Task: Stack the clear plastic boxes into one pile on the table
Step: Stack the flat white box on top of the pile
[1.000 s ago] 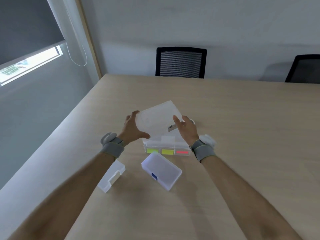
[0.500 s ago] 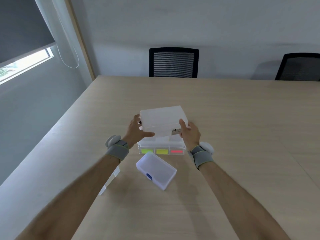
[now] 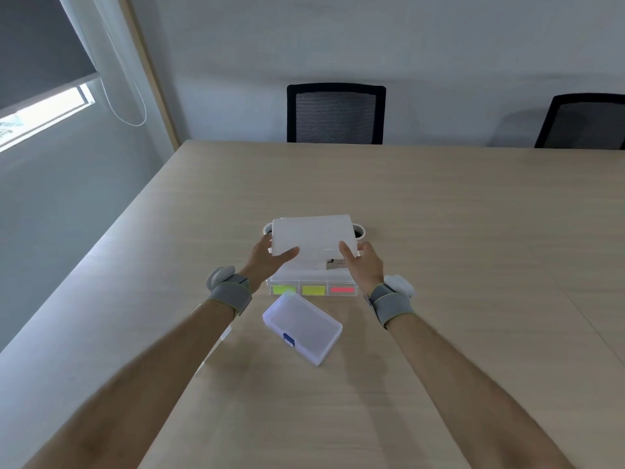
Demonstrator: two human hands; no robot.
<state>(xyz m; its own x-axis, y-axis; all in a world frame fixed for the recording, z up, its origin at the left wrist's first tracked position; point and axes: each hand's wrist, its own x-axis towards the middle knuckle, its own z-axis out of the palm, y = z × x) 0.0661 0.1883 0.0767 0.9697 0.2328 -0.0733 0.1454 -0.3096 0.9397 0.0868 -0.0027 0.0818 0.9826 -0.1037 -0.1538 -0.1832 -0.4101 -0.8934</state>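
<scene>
On the far left is a window (image 3: 44, 110) with a dark blind (image 3: 37, 45) pulled most of the way down and a white cord (image 3: 132, 96) hanging beside it. A big, light wood tabletop (image 3: 456, 248) fills the middle of the room, with a pale wall behind it. Two black chairs stand at the far edge, one chair (image 3: 336, 113) in the middle and another chair (image 3: 585, 121) at the right. Both bare arms reach forward over the tabletop, and each has a gray band at the wrist with a white lump on it. The left hand (image 3: 267, 260) grips the left end of the top box (image 3: 313, 240), with its thumb lying on the lid and its fingers hidden behind the side. The right hand (image 3: 363, 262) grips the right end the same way, thumb up on the lid. The top box is white and cloudy, with a small label near the right thumb. It sits level over the bottom box (image 3: 313, 286), which rests on the tabletop and shows green, yellow and pink colors through its clear front. I cannot tell if the two boxes are touching yet. A smaller clear box (image 3: 302, 328) with a blue clasp lies at a slant on the tabletop, just in front of the pile, between the two arms. A bit of one more clear box (image 3: 221, 340) peeks out from under the left arm.
</scene>
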